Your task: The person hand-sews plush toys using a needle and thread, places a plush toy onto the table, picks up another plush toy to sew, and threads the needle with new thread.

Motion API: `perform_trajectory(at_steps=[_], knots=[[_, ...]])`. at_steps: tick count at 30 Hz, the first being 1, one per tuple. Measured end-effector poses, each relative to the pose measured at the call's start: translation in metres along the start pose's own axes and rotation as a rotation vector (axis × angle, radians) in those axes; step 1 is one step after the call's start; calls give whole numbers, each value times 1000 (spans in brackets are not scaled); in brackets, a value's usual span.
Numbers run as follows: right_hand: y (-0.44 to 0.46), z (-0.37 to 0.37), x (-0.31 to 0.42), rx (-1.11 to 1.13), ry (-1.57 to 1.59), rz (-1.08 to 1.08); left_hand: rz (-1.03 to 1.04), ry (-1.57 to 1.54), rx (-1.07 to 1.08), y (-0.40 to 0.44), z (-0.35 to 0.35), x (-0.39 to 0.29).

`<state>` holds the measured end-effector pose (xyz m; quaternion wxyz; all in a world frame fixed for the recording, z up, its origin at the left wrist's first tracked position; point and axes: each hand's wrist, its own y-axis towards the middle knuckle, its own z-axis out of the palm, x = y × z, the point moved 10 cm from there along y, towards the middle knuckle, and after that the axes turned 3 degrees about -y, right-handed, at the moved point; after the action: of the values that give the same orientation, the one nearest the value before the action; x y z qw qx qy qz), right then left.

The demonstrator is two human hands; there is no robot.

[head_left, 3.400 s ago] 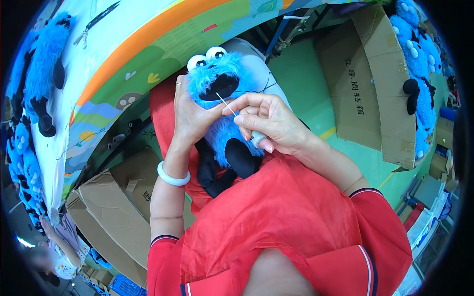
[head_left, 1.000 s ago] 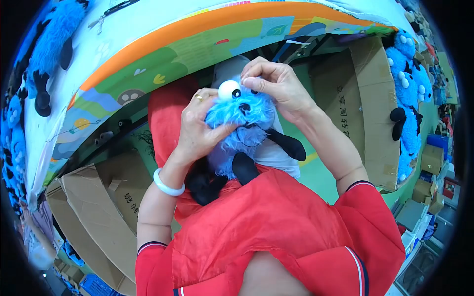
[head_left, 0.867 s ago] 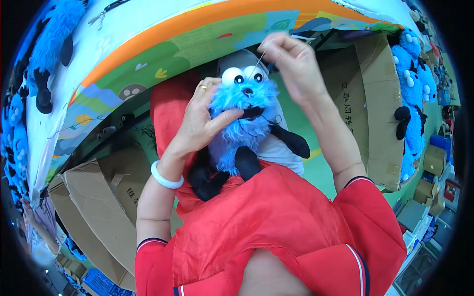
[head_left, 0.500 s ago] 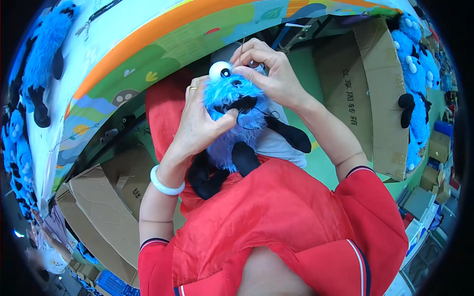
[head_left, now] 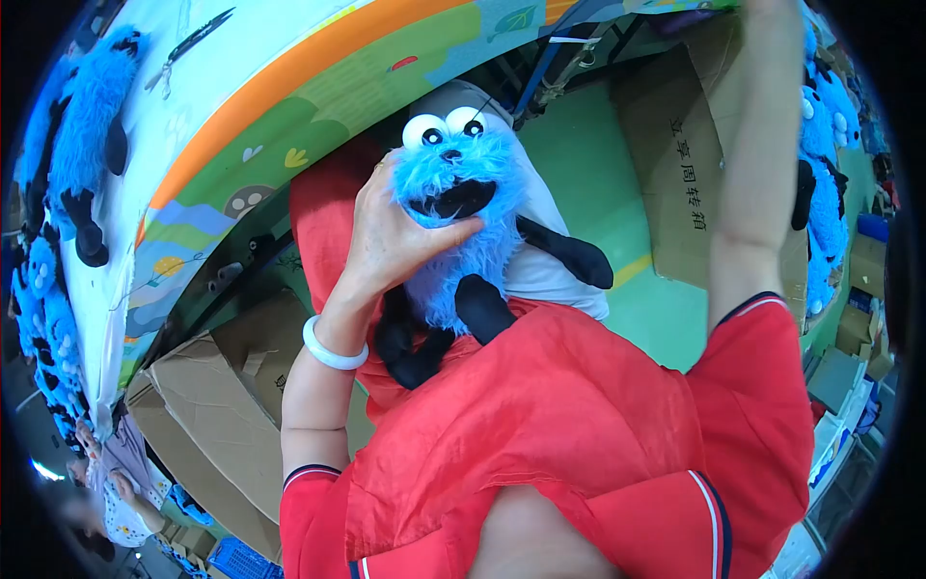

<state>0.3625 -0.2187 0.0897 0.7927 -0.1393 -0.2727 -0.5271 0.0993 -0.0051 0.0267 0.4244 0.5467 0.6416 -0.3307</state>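
Note:
A blue furry plush toy (head_left: 453,256) with black limbs, a black mouth and two white bulging eyes rests on my lap, its face turned up. My left hand (head_left: 381,227) is closed round the side of its head, the thumb lying across the fur below the mouth. Both eyes (head_left: 446,130) show fully, at the top of the head. My right forearm (head_left: 757,164) reaches up past the cardboard box on the right, and its hand lies beyond the top edge of the view.
More blue plush toys lie on the table (head_left: 203,77) at the left and at the right box (head_left: 666,145). A dark slim tool (head_left: 198,37) is on the tabletop. Another cardboard box (head_left: 217,405) stands at lower left. A person (head_left: 121,482) is at the far left.
My right hand has left the toy's eye and swung up and right out of view. The second eye is now uncovered. My left hand still holds the head.

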Motion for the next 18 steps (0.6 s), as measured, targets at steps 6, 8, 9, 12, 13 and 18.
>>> perform_trajectory(at_steps=[6,8,9,12,13,18], knots=[[44,-92,64,-259,-152,-127,-73,-103,24,-9,-2,13],[49,-98,62,-377,-425,-163,-19,-99,12,-11,-2,10],[49,-89,57,-373,-688,-190,12,-97,2,-10,-4,8],[23,9,-13,161,-1608,-304,34,-99,-11,-10,-5,6],[-60,110,-58,831,-1591,-664,39,-100,-12,-10,-5,6],[-130,130,-124,1435,-1875,-1224,30,-111,15,-11,-2,3]])
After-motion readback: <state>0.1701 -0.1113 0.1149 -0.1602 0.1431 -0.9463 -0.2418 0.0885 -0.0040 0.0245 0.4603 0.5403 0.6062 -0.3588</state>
